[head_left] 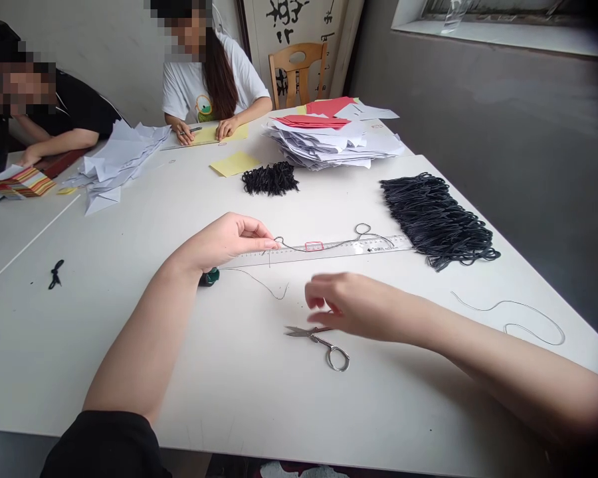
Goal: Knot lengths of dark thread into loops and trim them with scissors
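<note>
"Where's the left hand [224, 242]?"

"Centre of the frame, above the bench [129, 345], finger and thumb pinched narrow on a thin black cord [299, 247] at the end of a steel ruler [339, 252]."

"And the cord?"

"Lying along the ruler, looped at the far end, with a small red tag [313, 246] on it."

"The right hand [353, 305]?"

"Just above a pair of scissors [323, 345], fingers loosely curled, holding nothing I can see."

"What's nearby?"

"A thick bundle of black cords [433, 219] right of the ruler, a smaller bundle [270, 179] beyond it, and a stack of paper [333, 143] at upper centre."
</note>
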`<state>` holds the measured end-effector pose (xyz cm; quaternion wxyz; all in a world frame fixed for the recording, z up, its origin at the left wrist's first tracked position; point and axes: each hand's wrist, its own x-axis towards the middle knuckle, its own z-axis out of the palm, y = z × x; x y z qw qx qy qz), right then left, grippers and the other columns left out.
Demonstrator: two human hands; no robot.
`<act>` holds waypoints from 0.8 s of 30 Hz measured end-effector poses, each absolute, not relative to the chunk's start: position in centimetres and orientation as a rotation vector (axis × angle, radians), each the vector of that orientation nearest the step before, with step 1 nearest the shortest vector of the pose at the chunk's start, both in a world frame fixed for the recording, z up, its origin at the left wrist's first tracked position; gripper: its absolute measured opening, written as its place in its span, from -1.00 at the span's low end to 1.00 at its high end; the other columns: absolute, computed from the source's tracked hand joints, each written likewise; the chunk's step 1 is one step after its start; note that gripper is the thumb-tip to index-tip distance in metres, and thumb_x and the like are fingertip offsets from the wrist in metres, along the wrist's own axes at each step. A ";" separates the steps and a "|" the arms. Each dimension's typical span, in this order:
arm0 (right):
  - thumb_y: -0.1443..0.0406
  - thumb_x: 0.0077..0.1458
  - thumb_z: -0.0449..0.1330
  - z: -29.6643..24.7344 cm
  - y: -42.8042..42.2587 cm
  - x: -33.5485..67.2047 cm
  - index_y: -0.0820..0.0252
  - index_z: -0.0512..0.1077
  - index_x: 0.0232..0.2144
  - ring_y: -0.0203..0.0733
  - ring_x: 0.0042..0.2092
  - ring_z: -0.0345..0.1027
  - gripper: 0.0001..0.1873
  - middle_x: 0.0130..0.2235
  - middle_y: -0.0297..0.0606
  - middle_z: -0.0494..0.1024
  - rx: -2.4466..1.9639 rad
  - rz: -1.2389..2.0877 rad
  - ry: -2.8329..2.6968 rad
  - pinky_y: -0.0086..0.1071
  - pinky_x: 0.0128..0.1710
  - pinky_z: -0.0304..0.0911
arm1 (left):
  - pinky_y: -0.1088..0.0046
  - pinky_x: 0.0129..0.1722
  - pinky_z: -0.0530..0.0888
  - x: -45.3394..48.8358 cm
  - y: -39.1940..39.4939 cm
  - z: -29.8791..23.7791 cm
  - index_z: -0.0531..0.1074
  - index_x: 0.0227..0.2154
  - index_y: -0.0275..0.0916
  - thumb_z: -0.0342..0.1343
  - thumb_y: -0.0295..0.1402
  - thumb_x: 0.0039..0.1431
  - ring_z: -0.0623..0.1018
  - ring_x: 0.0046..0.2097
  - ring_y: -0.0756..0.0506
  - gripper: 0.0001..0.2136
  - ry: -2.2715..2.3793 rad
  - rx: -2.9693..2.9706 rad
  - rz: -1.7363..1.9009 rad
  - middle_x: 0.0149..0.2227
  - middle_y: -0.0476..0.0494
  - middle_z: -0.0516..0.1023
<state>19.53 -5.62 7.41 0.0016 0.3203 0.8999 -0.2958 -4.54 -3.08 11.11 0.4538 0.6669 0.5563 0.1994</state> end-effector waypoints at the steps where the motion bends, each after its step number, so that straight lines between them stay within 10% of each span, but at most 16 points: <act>1: 0.25 0.17 0.16 7.5 -5.3 19.6 0.20 0.36 -0.26 -0.30 -0.43 0.31 -0.87 -0.23 -0.23 0.48 1.122 -0.986 2.955 -0.40 -0.42 0.18 | 0.32 0.00 0.38 -4.6 -3.2 11.3 0.57 -0.38 -0.20 0.26 -0.10 -0.02 0.53 -0.06 -0.17 -0.73 1.364 1.657 0.495 -0.22 -0.10 0.62; 6: 0.03 0.15 0.12 7.2 -2.8 20.1 0.12 0.17 0.11 -0.19 -0.31 0.40 -0.44 0.02 -0.07 0.40 1.349 -1.383 3.044 -0.29 -0.31 0.30 | 0.30 -0.02 0.41 -4.9 -3.4 11.8 0.58 -0.35 -0.21 0.25 -0.10 -0.02 0.54 -0.08 -0.17 -0.72 1.334 1.712 0.499 -0.22 -0.11 0.62; 12: 0.00 0.23 0.00 6.6 -0.8 20.6 0.21 0.41 -0.30 -0.33 -0.46 0.13 -0.59 -0.48 -0.34 0.29 1.210 -1.716 2.673 -0.43 -0.48 0.08 | 0.33 -0.07 0.42 -5.3 -3.2 11.7 0.57 -0.32 -0.22 0.23 -0.10 0.01 0.54 -0.10 -0.15 -0.71 1.384 1.756 0.464 -0.22 -0.11 0.62; 24: 0.09 0.22 0.02 6.4 -0.8 20.6 0.18 0.36 -0.41 -0.35 -0.53 -0.09 -0.68 -0.57 -0.43 0.08 1.419 -1.536 2.833 -0.44 -0.56 -0.11 | 0.46 -0.24 0.41 -6.4 -2.8 11.3 0.56 -0.19 -0.11 0.17 -0.16 -0.01 0.54 -0.18 -0.13 -0.69 1.645 1.912 -0.143 -0.13 -0.05 0.59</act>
